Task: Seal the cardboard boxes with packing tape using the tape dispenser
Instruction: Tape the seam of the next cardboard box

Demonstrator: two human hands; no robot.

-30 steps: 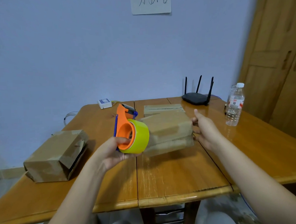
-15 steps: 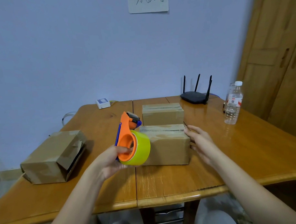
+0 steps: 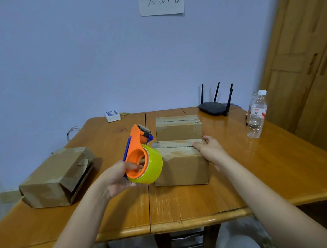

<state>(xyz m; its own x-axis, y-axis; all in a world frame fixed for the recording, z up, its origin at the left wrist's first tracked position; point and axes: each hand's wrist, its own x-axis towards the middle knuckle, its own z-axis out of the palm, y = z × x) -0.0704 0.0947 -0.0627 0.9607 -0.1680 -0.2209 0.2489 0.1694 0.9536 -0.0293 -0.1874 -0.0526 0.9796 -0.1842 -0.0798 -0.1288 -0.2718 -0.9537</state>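
Writing: a paper sheet [image 3: 161, 4] on the blue wall carries dark handwritten characters, cut off at the top and not readable. The water bottle [image 3: 256, 115] at the table's right side has a white-and-red label; its text is too small to make out. The small white box [image 3: 112, 116] at the far edge has a blue top panel, print illegible.

Left hand [image 3: 118, 178] is closed around the orange tape dispenser [image 3: 137, 154], fingers through its ring, held above the table [image 3: 180, 203] just left of the near cardboard box [image 3: 180, 163]. A yellow tape roll [image 3: 151, 166] sits on the dispenser, close beside the box's left face; I cannot tell if they touch.

Right hand [image 3: 210, 151] lies flat, fingers spread, on the near box's top right corner, grasping nothing. The top seam of that box runs left to right.

A second box [image 3: 178, 127] stands just behind it. A third box [image 3: 56, 176], flap loose, lies near the table's left edge, well apart.

A black router [image 3: 213, 107] sits at the far edge. Bare tabletop lies in front of the near box and to its right.
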